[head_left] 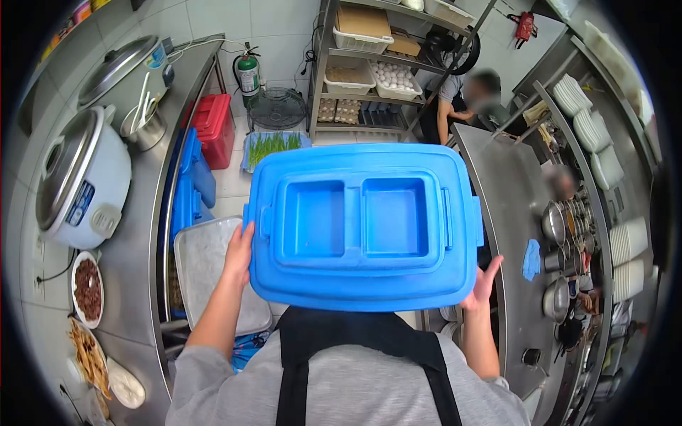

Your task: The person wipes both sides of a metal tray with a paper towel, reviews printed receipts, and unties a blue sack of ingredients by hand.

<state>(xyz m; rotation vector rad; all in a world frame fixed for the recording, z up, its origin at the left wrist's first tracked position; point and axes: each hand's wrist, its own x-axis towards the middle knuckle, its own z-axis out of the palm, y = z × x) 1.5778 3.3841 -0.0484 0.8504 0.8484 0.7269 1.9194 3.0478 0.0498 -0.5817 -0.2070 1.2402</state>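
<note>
At centre, my left hand [241, 253] and right hand [483, 285] grip the tub [354, 218] by its sides. My right thumb sticks out.

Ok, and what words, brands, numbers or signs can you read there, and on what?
None readable.
Blue label on the near rice cooker: too small and blurred.
Label on the far cooker: too small.
Fire extinguisher label: too small.
Blue lid: no lettering visible.
</note>
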